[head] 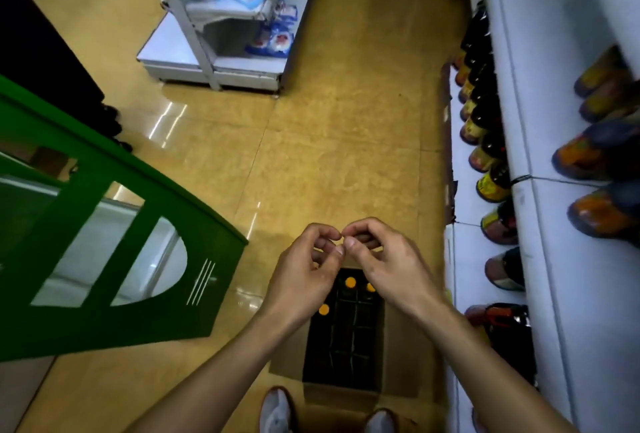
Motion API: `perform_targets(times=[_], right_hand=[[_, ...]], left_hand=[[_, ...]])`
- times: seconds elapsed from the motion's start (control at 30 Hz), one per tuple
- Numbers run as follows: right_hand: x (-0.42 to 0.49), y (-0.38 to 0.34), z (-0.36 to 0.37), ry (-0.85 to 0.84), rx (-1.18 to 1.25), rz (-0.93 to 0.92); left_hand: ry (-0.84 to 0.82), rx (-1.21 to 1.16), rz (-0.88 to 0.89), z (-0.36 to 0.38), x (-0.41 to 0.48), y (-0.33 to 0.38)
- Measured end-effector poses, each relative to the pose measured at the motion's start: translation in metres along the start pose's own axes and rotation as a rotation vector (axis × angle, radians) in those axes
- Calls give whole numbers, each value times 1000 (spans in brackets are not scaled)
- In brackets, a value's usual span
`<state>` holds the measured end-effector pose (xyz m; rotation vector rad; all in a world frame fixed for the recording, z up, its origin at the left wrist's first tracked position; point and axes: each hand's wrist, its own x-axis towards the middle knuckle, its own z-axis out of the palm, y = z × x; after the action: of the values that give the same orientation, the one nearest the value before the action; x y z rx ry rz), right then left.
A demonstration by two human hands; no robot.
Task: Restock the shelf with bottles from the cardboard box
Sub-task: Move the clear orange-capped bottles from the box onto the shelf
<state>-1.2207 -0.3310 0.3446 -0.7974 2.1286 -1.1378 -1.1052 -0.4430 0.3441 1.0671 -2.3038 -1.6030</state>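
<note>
Tan tiled floor (329,155) carries an open cardboard box (398,346) at the bottom, a green stand (114,294) at left and a white rack (214,65) beyond. At right, a white shelf (460,259) holds a row of dark bottles (485,152).

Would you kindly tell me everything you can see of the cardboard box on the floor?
The cardboard box is brown and stands open on the tan floor, just ahead of the person's shoes and beside the bottom shelf. Its flaps fold outward. The inside is dark and split by a divider grid, with three orange bottle caps at the far end. The other cells are too dark to judge. The left hand and right hand appear above it, not touching.
</note>
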Motion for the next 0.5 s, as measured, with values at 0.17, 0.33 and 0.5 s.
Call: perform_targets(times=[0.17, 0.33, 0.5], right_hand=[[17, 94, 53, -31, -39, 7], [31, 192, 102, -32, -110, -31], [45, 286, 152, -81, -161, -51]], left_hand=[[-37, 36, 6, 44, 19, -104], [-83, 78, 44, 86, 46, -199], [-134, 138, 107, 120, 69, -287]])
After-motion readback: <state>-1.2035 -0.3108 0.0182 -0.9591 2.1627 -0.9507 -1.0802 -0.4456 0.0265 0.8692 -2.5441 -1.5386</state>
